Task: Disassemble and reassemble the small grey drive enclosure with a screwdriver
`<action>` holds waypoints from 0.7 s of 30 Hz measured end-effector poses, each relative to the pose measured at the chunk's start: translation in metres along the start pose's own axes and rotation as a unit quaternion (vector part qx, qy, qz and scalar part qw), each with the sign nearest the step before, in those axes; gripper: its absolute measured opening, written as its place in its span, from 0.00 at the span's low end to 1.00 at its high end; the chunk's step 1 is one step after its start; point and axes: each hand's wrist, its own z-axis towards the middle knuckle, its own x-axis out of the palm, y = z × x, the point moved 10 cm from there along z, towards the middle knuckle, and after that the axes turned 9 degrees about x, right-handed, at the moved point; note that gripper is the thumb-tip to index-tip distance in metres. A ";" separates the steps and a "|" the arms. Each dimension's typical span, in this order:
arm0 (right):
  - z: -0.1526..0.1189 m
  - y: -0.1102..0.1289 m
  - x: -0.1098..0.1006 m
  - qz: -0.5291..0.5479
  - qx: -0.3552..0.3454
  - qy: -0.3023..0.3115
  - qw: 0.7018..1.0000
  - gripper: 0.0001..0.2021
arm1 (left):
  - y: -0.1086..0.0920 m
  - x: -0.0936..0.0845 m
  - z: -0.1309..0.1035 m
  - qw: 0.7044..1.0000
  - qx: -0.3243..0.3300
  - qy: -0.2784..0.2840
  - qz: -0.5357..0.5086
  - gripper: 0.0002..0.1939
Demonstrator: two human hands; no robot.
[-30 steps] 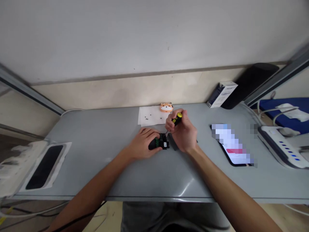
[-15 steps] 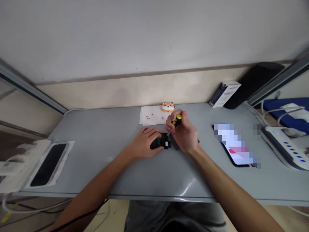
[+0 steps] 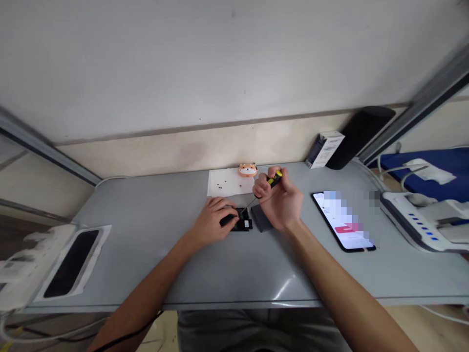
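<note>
Pictured at work on the table (image 3: 190,281), with the left hand (image 3: 212,222) curled over the left end of a small black device (image 3: 242,226), drawn slightly back from half a second ago, and with thumb and forefinger closer together than before. Now pinching the device between thumb and fingers, with the other fingers bent alongside and pressed close; hard to tell whether the tips meet. Left more visible than in the earlier frame, with a white label (image 3: 246,223) facing up toward the near right.

Clenched tight in the right hand (image 3: 279,199), just to the far right: a black-and-yellow screwdriver (image 3: 274,179), tilted, with a longer stretch of metal shaft showing than before. Pointed down and left at the far part of the device; too small at the tip to tell what lies under it. More exposed as well, just right of the device and partly hidden behind the right hand: a dark gray flat piece (image 3: 261,220).

Set at the far side, beyond both hands: white paper (image 3: 232,189) dotted with tiny dark screws (image 3: 220,186), with an orange animal-faced case (image 3: 248,170) at the right of the sheet. Lying well apart on the right: a lit phone (image 3: 335,215), near a white power strip (image 3: 410,220).
</note>
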 end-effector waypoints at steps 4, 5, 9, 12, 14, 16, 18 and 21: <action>0.006 0.013 -0.010 -0.003 -0.026 -0.003 1.000 0.19 | 0.013 -0.019 0.019 0.997 -0.026 -0.022 0.065 0.10; 0.008 0.015 -0.013 -0.009 -0.029 -0.007 1.000 0.20 | 0.020 -0.020 0.027 0.996 -0.035 -0.017 0.080 0.10; 0.015 0.017 -0.028 -0.010 -0.033 -0.030 0.999 0.21 | 0.049 -0.009 0.070 0.989 -0.052 0.032 0.133 0.10; 0.018 0.012 -0.035 0.010 -0.027 -0.038 0.999 0.20 | 0.066 0.007 0.090 0.984 -0.059 0.072 0.149 0.09; 0.019 0.008 -0.035 0.019 -0.024 -0.033 0.999 0.20 | 0.071 0.015 0.095 0.983 -0.059 0.087 0.150 0.08; 0.019 0.006 -0.032 0.017 -0.023 -0.024 0.999 0.20 | 0.073 0.018 0.094 0.983 -0.062 0.093 0.149 0.07; 0.017 0.007 -0.028 0.006 -0.026 -0.018 0.999 0.21 | 0.071 0.015 0.088 0.982 -0.070 0.092 0.150 0.07; 0.013 0.020 -0.026 -0.005 -0.048 -0.020 0.999 0.22 | 0.057 0.000 0.069 0.983 -0.087 0.076 0.141 0.11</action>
